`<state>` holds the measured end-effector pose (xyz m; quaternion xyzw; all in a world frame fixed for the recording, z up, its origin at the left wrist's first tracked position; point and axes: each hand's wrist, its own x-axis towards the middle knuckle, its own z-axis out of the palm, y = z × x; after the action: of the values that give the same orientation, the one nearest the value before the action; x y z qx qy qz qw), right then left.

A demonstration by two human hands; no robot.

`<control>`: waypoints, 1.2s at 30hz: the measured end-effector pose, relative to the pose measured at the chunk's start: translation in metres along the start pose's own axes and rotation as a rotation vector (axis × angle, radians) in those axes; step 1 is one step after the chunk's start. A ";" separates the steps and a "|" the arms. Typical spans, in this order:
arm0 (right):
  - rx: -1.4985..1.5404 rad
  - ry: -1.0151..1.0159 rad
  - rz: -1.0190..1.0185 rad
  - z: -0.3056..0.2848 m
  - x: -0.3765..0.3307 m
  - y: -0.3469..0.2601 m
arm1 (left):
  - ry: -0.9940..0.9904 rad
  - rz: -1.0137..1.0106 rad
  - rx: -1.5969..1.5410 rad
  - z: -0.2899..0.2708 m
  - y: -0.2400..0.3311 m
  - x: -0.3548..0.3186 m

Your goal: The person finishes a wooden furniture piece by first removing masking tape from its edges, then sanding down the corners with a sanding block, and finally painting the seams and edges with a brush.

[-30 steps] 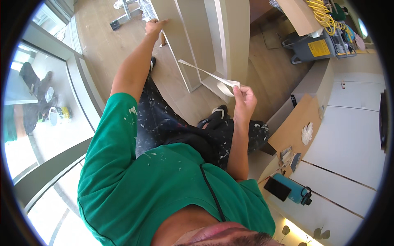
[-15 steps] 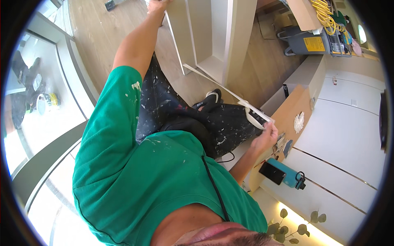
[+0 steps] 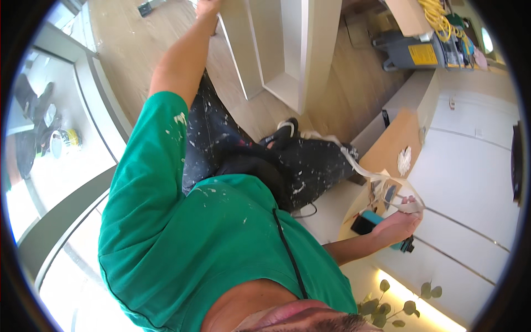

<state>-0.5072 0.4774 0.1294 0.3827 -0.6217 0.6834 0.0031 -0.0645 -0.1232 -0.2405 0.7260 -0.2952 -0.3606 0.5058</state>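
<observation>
Left hand: Yours (image 3: pixel 208 8) lay at the near side edge of the panel (image 3: pixel 237 47), cut by the upper border of the view; whether its fingers were clamped there you cannot tell.
Right hand: Yours (image 3: pixel 399 225) was raised above the bench's end, fingers curled and closed on the strip, its outline somewhat blurred.
Strip: The pale strip (image 3: pixel 354 162) ran from your right fingers in loose bends, passing over the cardboard (image 3: pixel 387 145) and your knee; its far end, blurred, hung near your shoe (image 3: pixel 287 129), apart from the panel.
Panel: Beige, with raised pale edges, it stood ahead of you above the wooden floor (image 3: pixel 124 52).
Bench: On the cardboard lay a crumpled white wad (image 3: pixel 404 160); nearer you were a black phone (image 3: pixel 363 224) and a teal bottle (image 3: pixel 373 217), the bottle partly hidden by your right hand.
Far right: A grey cart (image 3: pixel 406 54) bore a yellow label, with a coiled yellow cord (image 3: pixel 436 19) above it.
Lower right: Leaves (image 3: pixel 380 311) stood beside a glowing light strip.
Clothing: Your green shirt (image 3: pixel 221 238) and dark trousers (image 3: pixel 310 166) carried pale splashes.
</observation>
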 end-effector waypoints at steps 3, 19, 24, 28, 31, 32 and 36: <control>-0.070 -0.080 -0.054 0.008 -0.009 0.029 | -0.100 -0.061 -0.092 0.005 0.040 -0.079; 0.397 -0.496 0.335 0.151 0.042 0.071 | -0.286 0.956 -0.224 -0.015 0.228 -0.118; 0.172 -0.849 0.357 0.267 0.009 0.163 | -0.757 1.110 0.147 -0.007 0.313 -0.103; -0.034 -0.833 0.145 0.313 0.005 0.229 | -0.972 1.135 0.439 0.009 0.349 -0.110; -0.177 -0.896 0.169 0.331 0.005 0.242 | -1.020 1.125 0.533 0.006 0.356 -0.131; -0.177 -0.883 0.085 0.335 0.005 0.252 | -1.017 1.123 0.557 0.002 0.358 -0.133; -0.218 -0.893 0.017 0.335 -0.006 0.253 | -1.022 1.067 0.548 -0.016 0.357 -0.127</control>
<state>-0.4501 0.1371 -0.1105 0.6321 -0.6335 0.3821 -0.2304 -0.1459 -0.1266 0.1295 0.3291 -0.8780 -0.2729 0.2152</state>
